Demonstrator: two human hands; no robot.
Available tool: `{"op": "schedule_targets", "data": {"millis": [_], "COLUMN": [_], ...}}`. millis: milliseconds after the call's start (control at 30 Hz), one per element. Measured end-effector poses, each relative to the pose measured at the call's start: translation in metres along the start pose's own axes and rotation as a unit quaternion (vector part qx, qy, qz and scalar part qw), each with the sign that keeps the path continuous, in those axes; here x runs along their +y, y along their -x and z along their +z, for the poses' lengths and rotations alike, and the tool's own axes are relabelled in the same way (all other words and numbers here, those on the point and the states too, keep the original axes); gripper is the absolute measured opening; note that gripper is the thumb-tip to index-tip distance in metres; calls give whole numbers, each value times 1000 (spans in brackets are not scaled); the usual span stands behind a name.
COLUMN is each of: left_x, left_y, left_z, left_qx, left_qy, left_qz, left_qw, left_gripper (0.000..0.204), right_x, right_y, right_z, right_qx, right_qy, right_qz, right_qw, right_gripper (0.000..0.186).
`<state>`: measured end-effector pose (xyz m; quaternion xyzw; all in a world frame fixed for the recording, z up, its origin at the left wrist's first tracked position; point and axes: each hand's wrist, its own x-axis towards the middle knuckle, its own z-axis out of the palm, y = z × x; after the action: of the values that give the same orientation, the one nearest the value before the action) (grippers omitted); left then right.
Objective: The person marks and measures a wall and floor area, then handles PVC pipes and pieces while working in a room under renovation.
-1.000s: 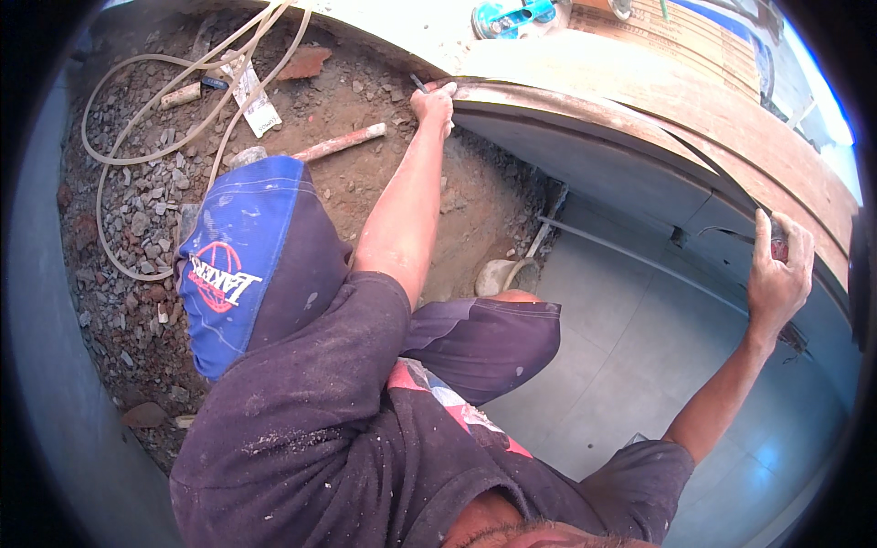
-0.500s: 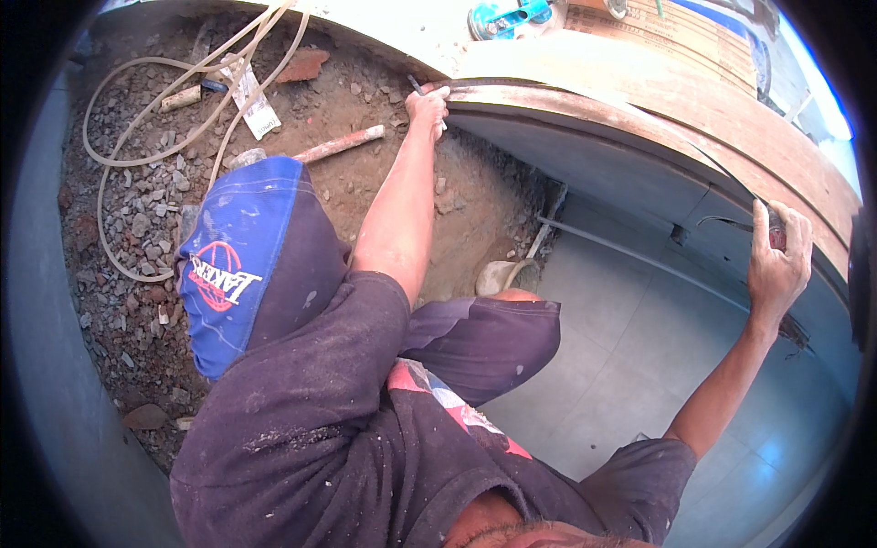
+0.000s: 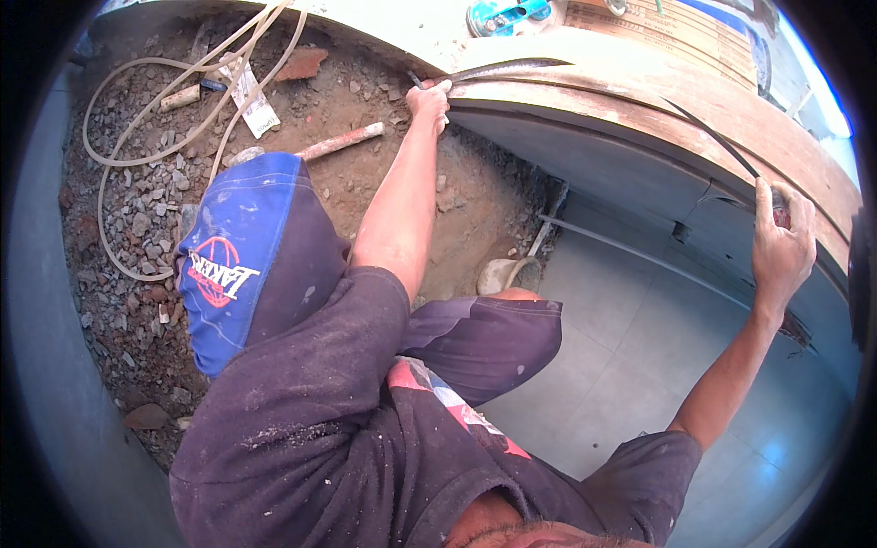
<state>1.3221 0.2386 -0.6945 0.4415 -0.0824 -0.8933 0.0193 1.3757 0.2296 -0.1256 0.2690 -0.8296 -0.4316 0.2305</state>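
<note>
My left hand [image 3: 429, 102] is closed at the left end of a long brown board edge [image 3: 603, 111]. It pinches the end of a tape measure's blade [image 3: 512, 67], and a thin pen-like stick [image 3: 416, 80] pokes out of the same fist. Farther right, my right hand [image 3: 784, 247] grips the tape measure's case [image 3: 781, 216], whose red part shows between the fingers. Between both hands the blade bows over the board; its middle stretch is hard to make out. Below the board a grey panel [image 3: 630, 183] has a small square cutout [image 3: 680, 233] with wires near it.
Rubble and soil [image 3: 137, 219] lie at left under a looped beige hose [image 3: 110, 163]. A hammer-like tool's handle [image 3: 343, 142] rests beyond my knee. Pale floor tiles [image 3: 621, 365] spread at right, crossed by a pipe [image 3: 639, 257]. A blue suction lifter [image 3: 507, 16] and cardboard boxes [image 3: 658, 46] sit beyond the board.
The blade has lifted and twisted into a bow above the board, where it lay closer along the edge before. My right hand has shifted slightly right; my left hand stays nearly in place.
</note>
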Motion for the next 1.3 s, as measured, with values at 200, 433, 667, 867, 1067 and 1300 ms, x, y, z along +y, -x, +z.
{"op": "schedule_targets", "data": {"millis": [200, 433, 667, 867, 1067, 1300], "left_x": [2, 10, 7, 9, 9, 2], "left_y": [3, 8, 5, 6, 10, -6], "left_z": [0, 4, 4, 4, 8, 8], "left_qx": [0, 2, 9, 13, 33, 74], "left_qy": [-1, -44, -31, -7, -21, -59], "left_qz": [1, -1, -1, -11, 2, -29], "left_qw": [1000, 999, 999, 1000, 999, 995], "left_gripper": [24, 41, 24, 17, 20, 32], "right_x": [-2, -5, -8, -9, -8, -2], "right_y": [0, -2, -15, -23, -26, -33], "right_z": [-3, -6, -10, -10, -5, -10], "right_qx": [-14, -64, -105, -114, -104, -122], "right_qy": [29, 67, 84, 91, 85, 74], "right_qz": [50, 66, 90, 101, 93, 74], "right_qw": [998, 994, 987, 984, 986, 987], "right_gripper": [30, 32, 33, 33, 35, 42]}}
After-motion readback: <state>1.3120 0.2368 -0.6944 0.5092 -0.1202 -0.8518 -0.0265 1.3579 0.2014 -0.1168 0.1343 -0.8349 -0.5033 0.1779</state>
